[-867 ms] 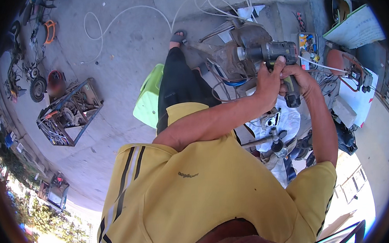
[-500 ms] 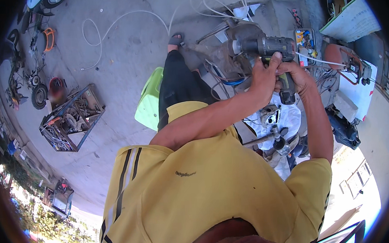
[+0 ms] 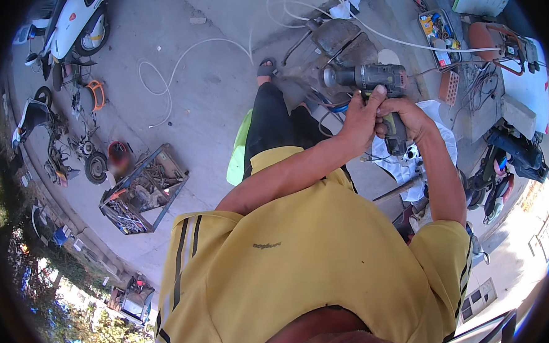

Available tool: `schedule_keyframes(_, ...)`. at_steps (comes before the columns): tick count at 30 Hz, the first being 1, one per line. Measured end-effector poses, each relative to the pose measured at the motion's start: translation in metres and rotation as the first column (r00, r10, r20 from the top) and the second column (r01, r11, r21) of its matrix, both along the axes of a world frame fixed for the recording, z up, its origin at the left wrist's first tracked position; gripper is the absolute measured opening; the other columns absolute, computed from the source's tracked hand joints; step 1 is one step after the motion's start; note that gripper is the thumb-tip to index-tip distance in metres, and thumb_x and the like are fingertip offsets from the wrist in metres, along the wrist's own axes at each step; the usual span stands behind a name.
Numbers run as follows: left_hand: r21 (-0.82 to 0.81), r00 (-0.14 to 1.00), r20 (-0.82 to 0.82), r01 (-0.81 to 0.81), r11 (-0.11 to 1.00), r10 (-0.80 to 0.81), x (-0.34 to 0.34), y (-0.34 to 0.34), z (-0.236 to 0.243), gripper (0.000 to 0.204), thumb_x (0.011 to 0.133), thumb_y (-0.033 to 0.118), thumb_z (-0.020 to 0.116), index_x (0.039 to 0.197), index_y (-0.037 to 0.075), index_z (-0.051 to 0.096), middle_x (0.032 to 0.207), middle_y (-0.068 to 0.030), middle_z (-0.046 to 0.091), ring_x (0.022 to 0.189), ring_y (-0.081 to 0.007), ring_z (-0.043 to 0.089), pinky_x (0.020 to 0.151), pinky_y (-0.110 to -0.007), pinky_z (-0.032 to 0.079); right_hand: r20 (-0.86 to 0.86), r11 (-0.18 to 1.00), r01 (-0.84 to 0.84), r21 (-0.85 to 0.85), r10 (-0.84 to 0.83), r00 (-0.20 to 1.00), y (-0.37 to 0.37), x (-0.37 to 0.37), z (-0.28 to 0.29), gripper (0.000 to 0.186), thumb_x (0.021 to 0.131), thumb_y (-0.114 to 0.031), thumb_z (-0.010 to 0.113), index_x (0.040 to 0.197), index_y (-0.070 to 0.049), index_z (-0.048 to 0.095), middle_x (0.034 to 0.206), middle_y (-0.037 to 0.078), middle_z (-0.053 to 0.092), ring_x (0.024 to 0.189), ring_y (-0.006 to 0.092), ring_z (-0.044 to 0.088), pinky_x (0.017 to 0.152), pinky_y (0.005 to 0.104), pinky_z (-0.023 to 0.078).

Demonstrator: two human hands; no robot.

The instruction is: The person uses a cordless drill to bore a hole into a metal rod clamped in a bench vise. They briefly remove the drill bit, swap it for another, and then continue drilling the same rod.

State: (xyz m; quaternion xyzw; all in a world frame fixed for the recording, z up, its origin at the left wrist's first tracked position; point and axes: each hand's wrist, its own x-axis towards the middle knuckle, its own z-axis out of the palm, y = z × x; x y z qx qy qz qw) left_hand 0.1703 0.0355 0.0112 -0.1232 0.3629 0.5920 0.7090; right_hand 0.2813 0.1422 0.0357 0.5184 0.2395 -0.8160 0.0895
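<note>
Black drill (image 3: 380, 76) | grip (image 3: 396, 137) partly covered by left hand (image 3: 362, 116), right hand (image 3: 406, 115)

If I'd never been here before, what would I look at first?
Probably the big yellow shirt, filling the lower middle. Next, the power tool, higher up and right of centre, held by the left hand and right hand. The white scooter at the upper left stands out too.

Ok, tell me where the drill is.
In the head view, the drill is right of centre in the upper half, held in the left hand and right hand, left of the red brick.
</note>
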Motion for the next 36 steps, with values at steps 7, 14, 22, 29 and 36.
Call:
schedule_keyframes(7, -0.033, 0.949, -0.059, 0.307, 0.951, -0.309, -0.017, -0.057, -0.023, 0.036, 0.101, 0.045, 0.065, 0.12, 0.016, 0.053, 0.092, 0.0032, 0.06, 0.07, -0.0079, 0.055, 0.048, -0.026, 0.042, -0.056, 0.967, 0.254, -0.032, -0.255, 0.965, -0.09, 0.008, -0.025, 0.019, 0.083, -0.011, 0.07, 0.099, -0.002, 0.065, 0.079, 0.01, 0.065, 0.057, 0.0234, 0.065, 0.054, 0.0366, 0.055)
schedule_keyframes(14, -0.06, 0.755, -0.154, 0.637, 0.768, -0.638, -0.062, -0.069, -0.021, 0.041, 0.099, 0.046, 0.068, 0.121, 0.016, 0.052, 0.09, 0.0038, 0.058, 0.065, -0.0058, 0.052, 0.046, -0.024, 0.037, -0.065, 0.782, 0.61, 0.13, -0.607, 0.792, -0.162, -0.022, -0.031, 0.019, 0.081, -0.008, 0.07, 0.097, 0.0, 0.066, 0.079, 0.011, 0.066, 0.059, 0.0231, 0.065, 0.057, 0.0366, 0.055)
schedule_keyframes(22, -0.055, 0.595, -0.241, 0.78, 0.623, -0.767, -0.11, -0.059, -0.029, 0.045, 0.098, 0.049, 0.068, 0.124, 0.015, 0.054, 0.085, 0.0032, 0.056, 0.055, -0.005, 0.046, 0.043, -0.023, 0.032, -0.092, 0.62, 0.768, 0.164, -0.765, 0.637, -0.184, -0.077, -0.034, 0.015, 0.08, -0.011, 0.069, 0.091, 0.0, 0.066, 0.074, 0.013, 0.067, 0.058, 0.0242, 0.065, 0.055, 0.0371, 0.053)
schedule_keyframes(29, -0.041, 0.46, -0.147, 0.882, 0.47, -0.876, -0.139, -0.073, -0.04, 0.047, 0.098, 0.047, 0.068, 0.127, 0.013, 0.054, 0.088, 0.0039, 0.057, 0.061, -0.0037, 0.047, 0.047, -0.022, 0.033, -0.089, 0.437, 0.867, 0.238, -0.879, 0.468, -0.228, -0.117, -0.04, 0.013, 0.081, -0.011, 0.069, 0.088, 0.0, 0.066, 0.074, 0.012, 0.067, 0.058, 0.0244, 0.065, 0.055, 0.0364, 0.053)
schedule_keyframes(36, -0.021, 0.429, -0.367, 0.884, 0.468, -0.826, -0.152, -0.073, -0.042, 0.054, 0.101, 0.052, 0.06, 0.131, 0.007, 0.057, 0.102, -0.0034, 0.067, 0.071, -0.0078, 0.056, 0.053, -0.023, 0.04, -0.207, 0.313, 0.928, 0.2, -0.913, 0.353, -0.243, -0.151, -0.069, 0.013, 0.083, -0.009, 0.067, 0.092, 0.001, 0.066, 0.08, 0.01, 0.067, 0.062, 0.0211, 0.064, 0.058, 0.0346, 0.052)
